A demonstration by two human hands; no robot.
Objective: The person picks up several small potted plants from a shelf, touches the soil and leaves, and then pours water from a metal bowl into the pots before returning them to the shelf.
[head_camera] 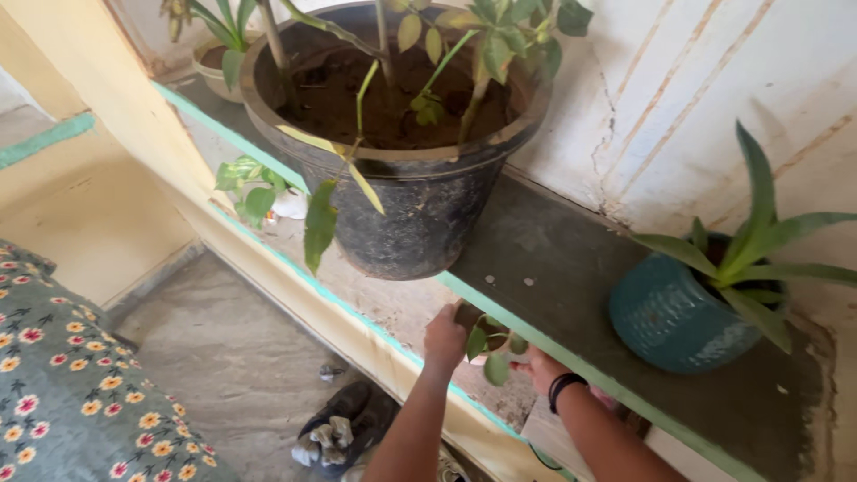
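Small potted plant point(486, 341), cupped between left hand point(445, 339) and right hand point(542, 368), just under the front edge of the green-edged shelf point(571, 268). Left grip wrapped on the near side of the small pot, fingers closed against it; right grip pressed to the opposite side, though whether closed fully round it cannot be told, leaves in the way. Probably light, going by size against the hands; pot wall likely stiff and breakable if dropped, loose soil prone to spill if tipped. Best held low on the pot body with both palms, kept upright, never by the soft stems. Brownish rim barely visible, a few rounded green leaves spreading from it between the two grips. Above the grips, a large black pot point(402, 178) of dark soil and thin stems, overhanging the shelf edge. Up and to the right of the right grip, a teal pot point(665, 317) with long pointed leaves. Below the left grip, dark shoes point(344, 424) on the floor.
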